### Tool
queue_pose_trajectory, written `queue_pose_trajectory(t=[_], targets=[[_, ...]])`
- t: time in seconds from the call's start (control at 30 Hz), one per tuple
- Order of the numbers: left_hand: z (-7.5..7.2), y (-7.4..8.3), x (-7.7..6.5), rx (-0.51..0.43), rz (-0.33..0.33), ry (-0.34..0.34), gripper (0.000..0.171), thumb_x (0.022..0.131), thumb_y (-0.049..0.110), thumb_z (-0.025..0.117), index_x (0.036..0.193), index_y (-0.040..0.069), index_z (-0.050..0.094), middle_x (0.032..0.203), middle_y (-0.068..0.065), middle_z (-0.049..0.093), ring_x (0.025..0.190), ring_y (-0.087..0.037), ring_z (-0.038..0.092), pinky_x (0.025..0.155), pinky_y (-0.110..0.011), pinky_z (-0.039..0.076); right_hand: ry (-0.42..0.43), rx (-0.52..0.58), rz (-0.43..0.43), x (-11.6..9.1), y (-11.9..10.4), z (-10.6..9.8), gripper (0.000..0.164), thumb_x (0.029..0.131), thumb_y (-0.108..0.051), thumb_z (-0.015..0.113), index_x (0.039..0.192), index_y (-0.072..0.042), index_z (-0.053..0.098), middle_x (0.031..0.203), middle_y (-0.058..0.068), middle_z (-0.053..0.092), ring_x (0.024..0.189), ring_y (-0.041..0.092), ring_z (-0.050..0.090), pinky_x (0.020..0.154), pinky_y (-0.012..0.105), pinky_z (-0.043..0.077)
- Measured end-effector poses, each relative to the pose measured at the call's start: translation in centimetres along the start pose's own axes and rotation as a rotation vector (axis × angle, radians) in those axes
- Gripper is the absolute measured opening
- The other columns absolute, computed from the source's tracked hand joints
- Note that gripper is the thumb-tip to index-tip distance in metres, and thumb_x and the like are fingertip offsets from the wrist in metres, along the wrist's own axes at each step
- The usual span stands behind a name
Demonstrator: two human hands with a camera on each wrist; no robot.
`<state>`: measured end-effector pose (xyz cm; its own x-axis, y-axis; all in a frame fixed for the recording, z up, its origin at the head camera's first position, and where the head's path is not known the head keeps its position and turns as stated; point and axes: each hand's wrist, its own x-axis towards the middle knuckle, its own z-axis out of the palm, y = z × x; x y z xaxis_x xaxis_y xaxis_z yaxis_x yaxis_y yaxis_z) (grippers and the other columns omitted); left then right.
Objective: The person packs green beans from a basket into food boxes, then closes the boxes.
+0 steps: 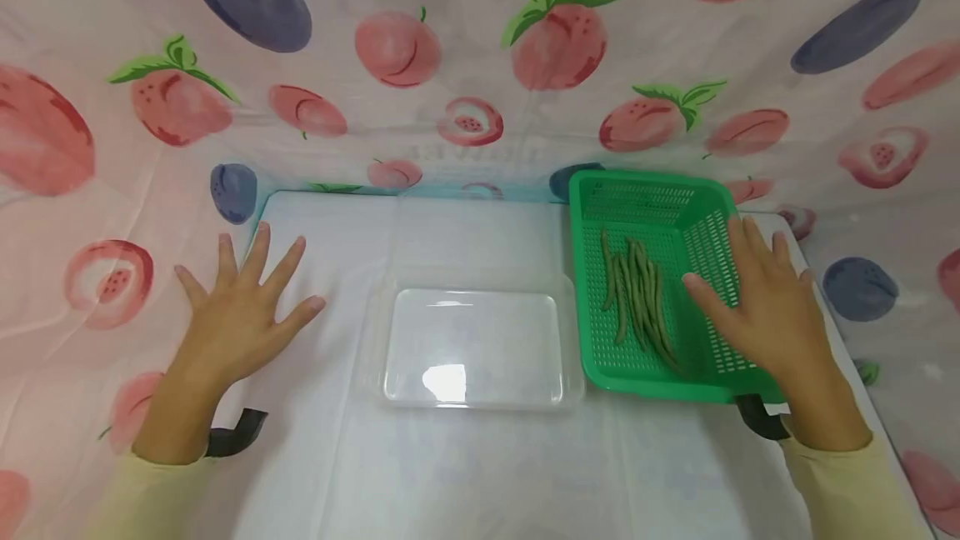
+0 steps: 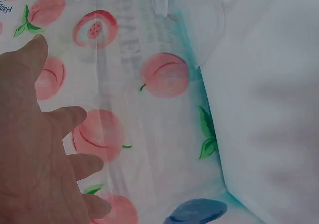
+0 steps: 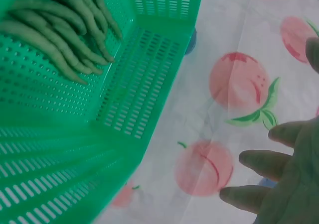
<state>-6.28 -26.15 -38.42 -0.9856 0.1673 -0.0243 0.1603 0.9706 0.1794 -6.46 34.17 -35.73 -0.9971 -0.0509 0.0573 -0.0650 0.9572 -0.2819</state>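
Several green beans (image 1: 641, 294) lie in a loose bunch on the floor of a green perforated basket (image 1: 667, 386), and the right wrist view shows the beans (image 3: 55, 27) closer. My right hand (image 1: 772, 307) hovers over the basket's right side with fingers spread, holding nothing. To the left, my left hand (image 1: 240, 315) is spread wide above the table's left side, also holding nothing. Between the hands sits a clear plastic container (image 1: 472, 348), with its transparent lid (image 1: 480, 240) apparently folded back behind it. In the left wrist view the left hand (image 2: 40, 134) has its fingers apart.
A white tabletop (image 1: 480, 473) carries the container and basket. Cloth printed with peaches and plums (image 1: 465, 32) rises behind the table and along both sides. Black straps (image 1: 236, 433) are at the wrists. The basket stands near the table's right edge.
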Motion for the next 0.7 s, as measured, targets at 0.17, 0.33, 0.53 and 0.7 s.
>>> queue_pose_trajectory(t=[0.17, 0.33, 0.53, 0.7], targets=[[0.6, 0.6, -0.2, -0.047, 0.005, -0.005, 0.081, 0.098, 0.068, 0.043, 0.165, 0.030, 0.017, 0.172, -0.018, 0.004, 0.151, -0.060, -0.005, 0.100, -0.089, -0.014, 0.000, 0.136, -0.027, 1.0, -0.2, -0.3, 0.086, 0.102, -0.047, 0.056, 0.165, -0.024, 0.001, 0.171, 0.014, 0.015, 0.151, 0.053, 0.021, 0.102, 0.083, 0.026], [1.0, 1.3, -0.4, -0.145, 0.010, 0.011, 0.078, 0.100, 0.063, 0.045, 0.165, 0.028, 0.019, 0.172, -0.018, 0.010, 0.153, -0.057, 0.002, 0.103, -0.089, -0.009, 0.002, 0.207, -0.017, 2.8, -0.8, -0.6, 0.081, 0.104, -0.046, 0.054, 0.166, -0.021, 0.009, 0.160, 0.026, 0.038, 0.137, 0.057, 0.042, 0.101, 0.077, 0.034], [2.2, 1.7, -0.2, -0.296, 0.034, 0.055, 0.068, 0.106, 0.052, 0.044, 0.164, 0.021, 0.026, 0.169, -0.018, 0.021, 0.152, -0.052, 0.021, 0.111, -0.084, 0.010, -0.103, 0.255, 0.042, 5.5, -1.6, -0.4, 0.083, 0.103, -0.056, 0.047, 0.165, -0.010, 0.016, 0.149, 0.031, 0.049, 0.131, 0.052, 0.053, 0.098, 0.072, 0.043], [4.2, 1.3, 0.1, -0.440, 0.049, 0.063, 0.061, 0.109, 0.042, 0.041, 0.161, 0.012, 0.032, 0.165, -0.022, 0.030, 0.149, -0.049, 0.031, 0.115, -0.072, 0.026, -0.230, 0.272, 0.108, 7.8, -1.6, 0.6, 0.093, 0.098, -0.071, 0.043, 0.164, -0.010, 0.020, 0.149, 0.028, 0.051, 0.132, 0.049, 0.053, 0.098, 0.069, 0.045]])
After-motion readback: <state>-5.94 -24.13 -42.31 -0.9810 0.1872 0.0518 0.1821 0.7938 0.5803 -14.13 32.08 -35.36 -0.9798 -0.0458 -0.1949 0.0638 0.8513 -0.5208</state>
